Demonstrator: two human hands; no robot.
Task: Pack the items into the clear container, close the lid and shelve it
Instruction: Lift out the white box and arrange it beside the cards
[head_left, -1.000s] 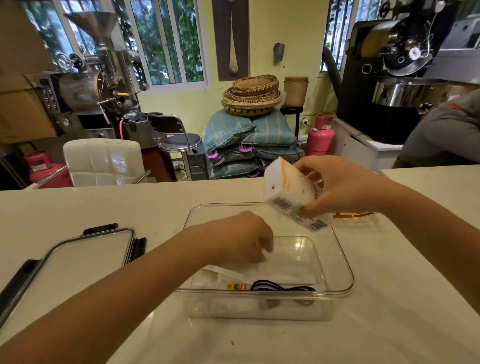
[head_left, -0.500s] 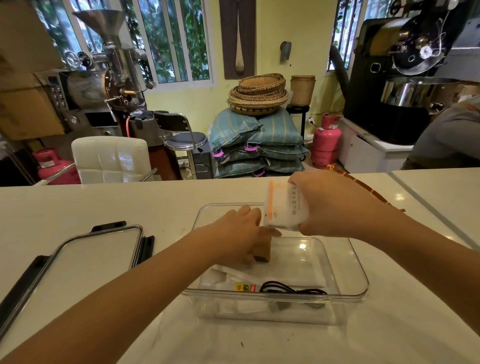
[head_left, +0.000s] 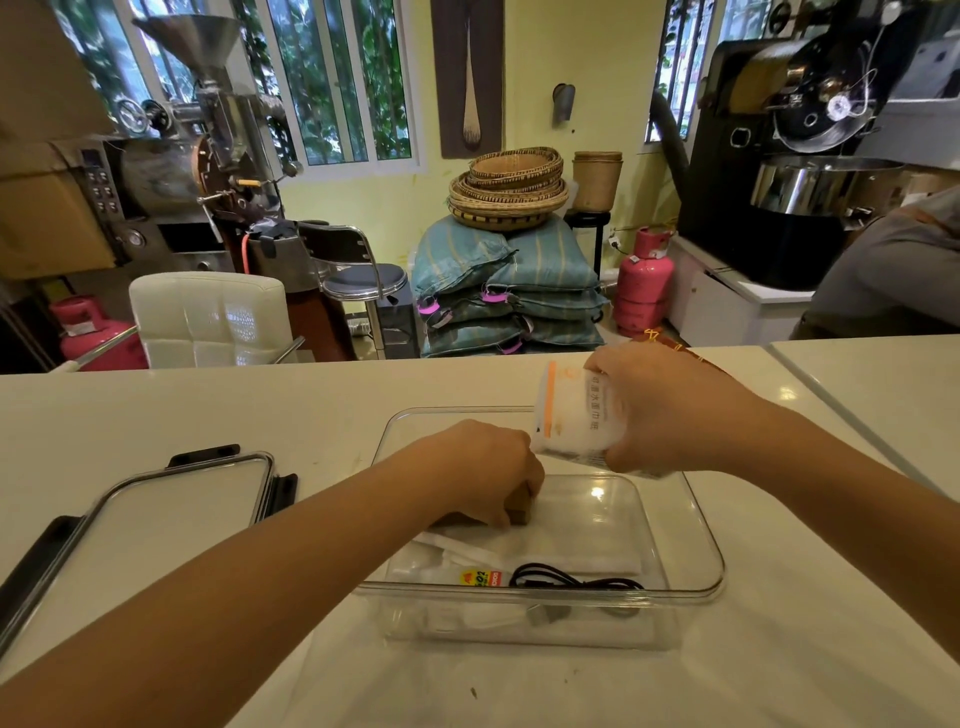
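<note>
The clear container (head_left: 698, 545) stands on the white counter in front of me. Inside it lie a white flat packet (head_left: 582, 551), a black cable (head_left: 571, 581) and a small tube with a yellow and red label (head_left: 480, 578). My left hand (head_left: 488, 470) reaches into the container and is closed on a small brown block (head_left: 521, 512), which sits on the white packet. My right hand (head_left: 665, 410) holds a white tissue pack with an orange stripe (head_left: 569, 415) above the container's far right part. The clear lid with black clasps (head_left: 171, 519) lies on the counter to the left.
A brown patterned thing (head_left: 675, 345) lies on the counter behind my right hand. A person in grey (head_left: 893, 275) sits at the far right. Beyond the counter are a white chair (head_left: 208, 317), stacked sacks (head_left: 509, 291), pink gas cylinders and roasting machines.
My right hand has lowered the tissue pack from over the far rim towards the container's inside. My left hand has taken the brown block and set it lower, onto the white packet.
</note>
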